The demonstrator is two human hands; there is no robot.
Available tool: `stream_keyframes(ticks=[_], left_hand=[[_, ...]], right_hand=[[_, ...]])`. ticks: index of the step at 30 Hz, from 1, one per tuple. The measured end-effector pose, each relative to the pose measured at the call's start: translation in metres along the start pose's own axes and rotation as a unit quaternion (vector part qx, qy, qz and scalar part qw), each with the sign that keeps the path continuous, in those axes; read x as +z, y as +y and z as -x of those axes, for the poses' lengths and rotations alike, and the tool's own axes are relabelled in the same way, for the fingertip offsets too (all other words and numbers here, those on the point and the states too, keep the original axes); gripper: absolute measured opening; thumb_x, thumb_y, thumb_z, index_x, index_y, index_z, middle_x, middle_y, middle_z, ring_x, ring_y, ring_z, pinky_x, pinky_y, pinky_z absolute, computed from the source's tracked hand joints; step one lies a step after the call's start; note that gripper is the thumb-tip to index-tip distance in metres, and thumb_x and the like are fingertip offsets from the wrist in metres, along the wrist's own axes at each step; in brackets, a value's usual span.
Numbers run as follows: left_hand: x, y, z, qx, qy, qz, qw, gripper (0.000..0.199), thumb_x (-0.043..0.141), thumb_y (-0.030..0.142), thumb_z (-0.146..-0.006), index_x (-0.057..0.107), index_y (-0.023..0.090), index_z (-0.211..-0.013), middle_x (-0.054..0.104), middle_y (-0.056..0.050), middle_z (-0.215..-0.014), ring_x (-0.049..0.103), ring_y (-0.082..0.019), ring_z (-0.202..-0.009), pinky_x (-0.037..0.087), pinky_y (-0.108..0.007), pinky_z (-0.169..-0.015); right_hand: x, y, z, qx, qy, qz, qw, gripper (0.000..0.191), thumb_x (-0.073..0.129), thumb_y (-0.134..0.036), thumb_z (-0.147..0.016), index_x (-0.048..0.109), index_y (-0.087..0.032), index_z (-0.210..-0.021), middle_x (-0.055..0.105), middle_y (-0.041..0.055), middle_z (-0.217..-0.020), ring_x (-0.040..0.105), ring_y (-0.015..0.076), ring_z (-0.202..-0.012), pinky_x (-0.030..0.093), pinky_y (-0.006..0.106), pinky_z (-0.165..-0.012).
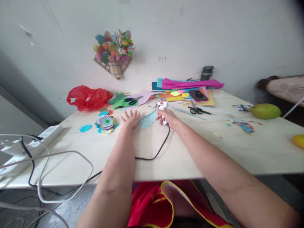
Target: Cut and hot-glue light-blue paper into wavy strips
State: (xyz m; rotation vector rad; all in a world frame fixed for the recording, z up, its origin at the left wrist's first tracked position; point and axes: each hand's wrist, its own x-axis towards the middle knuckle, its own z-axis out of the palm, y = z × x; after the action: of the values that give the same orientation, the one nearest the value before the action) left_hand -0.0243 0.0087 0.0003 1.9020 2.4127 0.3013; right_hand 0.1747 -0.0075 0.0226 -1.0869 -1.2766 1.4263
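My right hand [166, 117] is wrapped round the handle of a white glue gun [163, 106], whose nozzle points left. A black cord runs from the handle's bottom toward the left. My left hand [131, 119] lies on the table with its fingers spread, holding nothing. Between both hands sits a light blue piece of paper [147, 120], partly behind my right fingers. Left of my left hand is a pile of layered paper flowers [106, 121], with a blue scalloped shape [85, 128] beside it.
A power strip [51, 136] and loose cables [68, 152] occupy the left side. Behind are a red bag [87, 97], scissors [133, 100], coloured sheets [190, 84] and a phone [198, 95]. More scissors [196, 110] and a green-yellow fruit [265, 111] are at right.
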Motion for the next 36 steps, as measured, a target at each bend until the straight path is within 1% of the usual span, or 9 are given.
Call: stream_keyframes(ticks=[7,12,17,20,25,28,31,34,36], left_hand=[[-0.005,-0.007,0.003,0.005,-0.013,-0.022,1.0,0.061,0.028,0.048,-0.084,0.018,0.031,-0.142,0.004,0.003,-0.15,-0.015,-0.029,-0.134,-0.003,-0.059,-0.104],[-0.011,-0.005,0.011,0.014,-0.01,-0.048,0.999,0.061,0.03,0.05,-0.083,0.019,0.032,-0.141,0.006,0.003,-0.15,-0.015,-0.031,-0.134,-0.003,-0.06,-0.103],[-0.019,-0.003,0.016,0.016,-0.049,-0.021,0.998,0.057,0.026,0.049,-0.085,0.023,0.033,-0.14,0.01,0.003,-0.15,-0.008,-0.034,-0.135,0.002,-0.063,-0.102],[-0.02,-0.002,0.016,0.017,-0.009,0.003,1.0,0.05,0.02,0.04,-0.088,0.027,0.036,-0.138,0.012,0.005,-0.15,-0.007,-0.031,-0.135,0.003,-0.062,-0.102],[-0.025,-0.005,0.007,-0.023,0.053,0.033,0.998,0.048,0.018,0.04,-0.089,0.051,0.036,-0.123,0.026,0.006,-0.146,0.0,-0.03,-0.136,0.006,-0.062,-0.103],[-0.028,-0.001,0.004,0.037,0.053,0.03,0.997,0.053,0.015,0.042,-0.09,0.065,0.032,-0.102,0.035,0.009,-0.141,0.005,-0.026,-0.137,0.005,-0.056,-0.106],[-0.026,0.006,0.009,0.138,-0.003,0.014,0.99,0.045,0.028,0.051,-0.086,0.058,0.034,-0.115,0.018,0.011,-0.147,-0.008,-0.027,-0.136,0.0,-0.054,-0.107],[-0.023,0.01,0.016,0.177,-0.084,-0.006,0.981,0.061,0.033,0.064,-0.078,0.036,0.038,-0.134,0.006,0.009,-0.149,-0.02,-0.03,-0.132,-0.007,-0.058,-0.103],[-0.023,0.011,0.019,0.186,-0.102,-0.014,0.977,0.069,0.032,0.069,-0.075,0.027,0.039,-0.137,0.002,0.008,-0.149,-0.023,-0.032,-0.13,-0.008,-0.059,-0.102]], right_hand=[[-0.001,0.0,-0.001,-0.012,0.012,-0.021,1.0,0.028,0.061,-0.042,-0.077,0.051,-0.016,-0.08,0.061,0.001,-0.058,0.048,0.0077,-0.034,0.043,0.021,-0.034],[0.001,0.004,-0.007,-0.043,-0.001,-0.076,0.996,0.024,0.063,-0.036,-0.077,0.055,-0.014,-0.082,0.063,0.0038,-0.065,0.061,0.013,-0.051,0.052,0.024,-0.046],[0.001,0.008,-0.01,-0.035,-0.002,-0.082,0.996,0.023,0.064,-0.035,-0.076,0.056,-0.014,-0.077,0.065,0.0053,-0.07,0.063,0.0118,-0.059,0.053,0.022,-0.054],[0.001,0.009,-0.01,-0.017,-0.003,-0.069,0.997,0.024,0.064,-0.037,-0.076,0.056,-0.014,-0.074,0.065,0.0054,-0.068,0.063,0.0121,-0.058,0.053,0.022,-0.054],[0.001,0.008,-0.007,-0.009,0.002,-0.068,0.998,0.023,0.063,-0.036,-0.077,0.055,-0.014,-0.075,0.064,0.0055,-0.064,0.062,0.0129,-0.055,0.053,0.024,-0.055],[0.002,0.007,-0.007,-0.004,0.001,-0.069,0.998,0.022,0.062,-0.035,-0.078,0.054,-0.014,-0.075,0.064,0.0049,-0.061,0.062,0.0131,-0.054,0.053,0.024,-0.055],[0.001,0.008,-0.008,-0.003,-0.004,-0.075,0.997,0.022,0.062,-0.035,-0.078,0.055,-0.014,-0.077,0.063,0.0041,-0.06,0.062,0.0133,-0.054,0.053,0.025,-0.056],[0.001,0.009,-0.008,-0.003,-0.008,-0.08,0.997,0.021,0.062,-0.035,-0.077,0.056,-0.014,-0.079,0.063,0.0036,-0.059,0.062,0.013,-0.054,0.054,0.025,-0.057],[0.001,0.009,-0.008,-0.003,-0.008,-0.084,0.996,0.022,0.063,-0.035,-0.077,0.056,-0.014,-0.079,0.063,0.0035,-0.059,0.062,0.0128,-0.053,0.054,0.026,-0.058]])
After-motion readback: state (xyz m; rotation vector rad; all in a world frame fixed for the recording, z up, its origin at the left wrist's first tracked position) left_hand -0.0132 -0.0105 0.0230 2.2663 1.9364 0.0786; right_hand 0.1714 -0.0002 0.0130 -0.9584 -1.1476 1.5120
